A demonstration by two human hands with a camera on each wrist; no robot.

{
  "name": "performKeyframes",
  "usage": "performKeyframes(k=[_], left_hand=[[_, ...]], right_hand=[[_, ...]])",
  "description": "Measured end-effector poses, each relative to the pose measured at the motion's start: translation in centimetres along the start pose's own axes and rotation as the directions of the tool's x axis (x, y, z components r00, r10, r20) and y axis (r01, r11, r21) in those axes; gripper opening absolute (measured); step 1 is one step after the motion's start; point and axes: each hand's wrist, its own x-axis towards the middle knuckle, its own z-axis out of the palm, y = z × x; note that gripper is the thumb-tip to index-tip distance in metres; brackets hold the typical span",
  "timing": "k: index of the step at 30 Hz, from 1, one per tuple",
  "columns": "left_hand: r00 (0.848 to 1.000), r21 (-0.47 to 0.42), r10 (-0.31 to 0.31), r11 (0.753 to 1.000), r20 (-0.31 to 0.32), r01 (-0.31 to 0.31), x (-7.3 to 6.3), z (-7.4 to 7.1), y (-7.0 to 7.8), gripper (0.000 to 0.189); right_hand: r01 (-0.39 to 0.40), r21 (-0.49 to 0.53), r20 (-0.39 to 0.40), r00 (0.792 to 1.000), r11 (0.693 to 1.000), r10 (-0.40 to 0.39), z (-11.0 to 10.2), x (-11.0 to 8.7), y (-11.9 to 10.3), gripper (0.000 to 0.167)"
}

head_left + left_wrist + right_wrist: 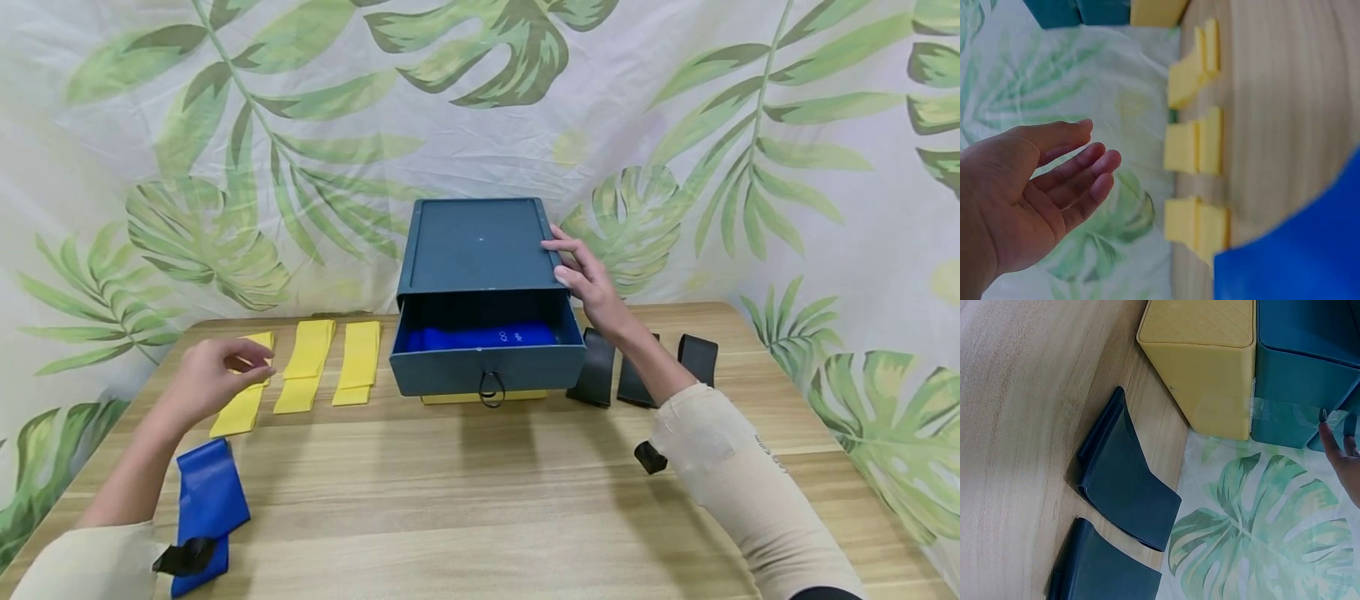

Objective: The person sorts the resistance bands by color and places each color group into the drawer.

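Note:
A dark teal drawer box stands at the back of the table, its drawer pulled out. In the drawer lies a folded blue band with white print. My right hand rests against the box's right side; only its fingers show at the edge of the right wrist view. My left hand hovers over the leftmost yellow band, holding nothing, fingers loosely bent. Another blue band lies on the table near my left forearm, partly covered by a black strap.
Two more folded yellow bands lie left of the box. Right of it are three black bands, partly behind my right arm. A yellow box supports the teal one. A leaf-patterned cloth hangs behind the wooden table.

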Motion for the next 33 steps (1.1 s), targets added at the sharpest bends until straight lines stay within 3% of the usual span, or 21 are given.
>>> performKeyframes(k=[4, 10, 18, 21, 28, 33], left_hand=[[0.998, 0.029, -0.042, 0.999, 0.056, 0.04, -1.2, -0.1, -2.1, 0.017], [0.98, 0.096, -0.107, 0.991, 0.168, 0.092, -3.0, -0.8, -4.7, 0.018], [0.961, 0.185, -0.157, 0.976, 0.228, 0.116, -4.4, -1.1, -7.2, 0.017], [0.947, 0.188, -0.166, 0.975, 0.276, 0.116, -4.7, -1.2, -7.7, 0.015], [0.896, 0.151, -0.192, 0.978, 0.4, 0.143, -4.8, -1.1, -7.8, 0.015], [0.878, 0.147, -0.202, 0.977, 0.434, 0.153, -4.8, -1.3, -7.5, 0.018]], right_hand=[[0.0, 0.001, 0.0, 1.0, 1.0, 0.0, 0.0, 0.0, 0.0, 0.053], [-0.004, -0.004, -0.001, 1.0, 1.0, 0.004, -0.1, -0.1, -0.1, 0.052], [-0.001, -0.002, 0.002, 1.0, 1.0, 0.001, 0.0, 0.0, 0.0, 0.052], [0.001, -0.009, 0.0, 1.0, 1.0, -0.001, -0.1, 0.0, 0.1, 0.052], [0.002, -0.006, -0.003, 1.0, 1.0, -0.002, -0.1, -0.1, 0.0, 0.053], [0.004, -0.001, -0.002, 1.0, 1.0, -0.004, -0.1, 0.0, 0.0, 0.053]])
